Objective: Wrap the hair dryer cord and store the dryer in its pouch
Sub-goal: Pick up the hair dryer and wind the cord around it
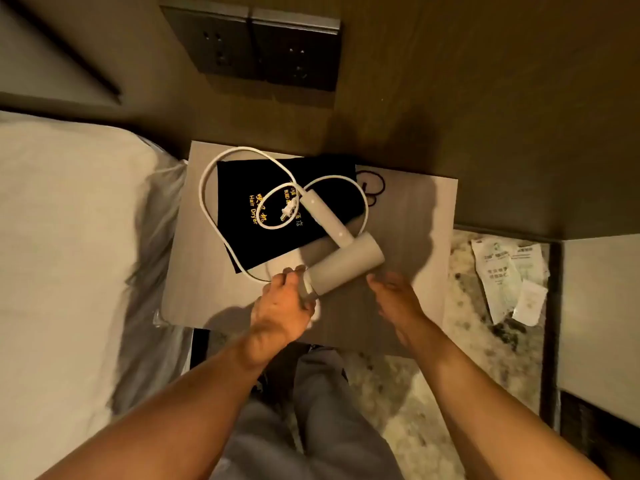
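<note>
The hair dryer [341,261] points toward the upper left; the left hand [282,310] pinches its end, while the open, empty right hand [398,299] waits beside.

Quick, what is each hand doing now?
Left hand: closing on the rear end of the hair dryer.
Right hand: open, holding nothing, beside the dryer.

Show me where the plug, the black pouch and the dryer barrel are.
plug [286,210]: head view, on its white body.
black pouch [242,188]: head view, on bare cloth left of the lettering.
dryer barrel [346,268]: head view, on the middle of its side.
</note>
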